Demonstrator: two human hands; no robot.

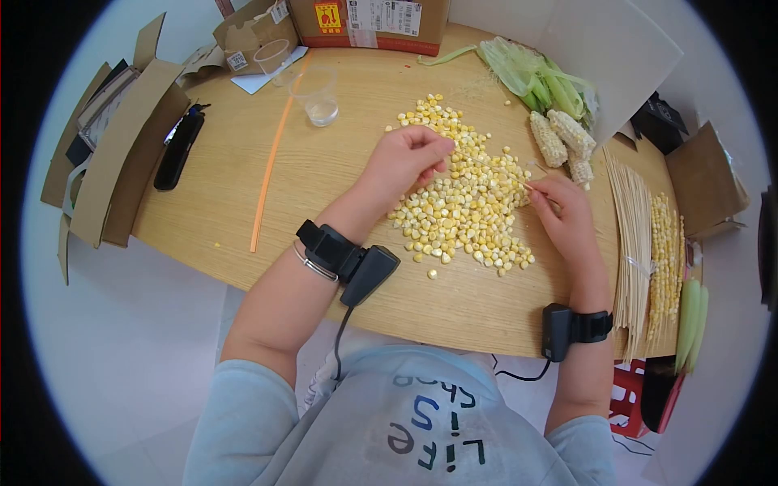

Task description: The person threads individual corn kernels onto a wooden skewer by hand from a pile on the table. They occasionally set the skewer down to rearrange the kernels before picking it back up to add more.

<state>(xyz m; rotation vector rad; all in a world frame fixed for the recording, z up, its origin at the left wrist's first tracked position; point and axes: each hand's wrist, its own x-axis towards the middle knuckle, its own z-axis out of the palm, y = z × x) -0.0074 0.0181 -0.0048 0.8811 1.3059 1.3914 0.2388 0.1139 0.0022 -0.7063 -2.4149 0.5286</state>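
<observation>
Looking down from my head camera, I am working over a round wooden table (243, 194) with both hands at a pile of loose corn kernels (466, 198) spread across its middle. My left hand (405, 162) is hovering over the upper left edge of the pile, its fingertips (433, 146) pinched together, though I cannot tell whether a kernel is sitting between them. My right hand (567, 215) is resting at the right edge of the pile, its fingers closed on a thin wooden skewer (536, 192) whose tip is pointing left into the kernels. Both my wrists are wearing black strapped devices, the left one trailing a cable. Just beyond my right hand, stripped corn cobs (561, 138) are lying beside green husks (535, 77). To the right, a bundle of bare skewers (632, 235) is lying along the table edge, and beside it skewers threaded with kernels (666, 259) are lying in a row. Well apart to the upper left, a clear plastic cup (318, 95) is standing upright, with a long orange strip (271, 162) lying near it and a black case (178, 150) close to the flattened cardboard (121, 146) at the left edge
</observation>
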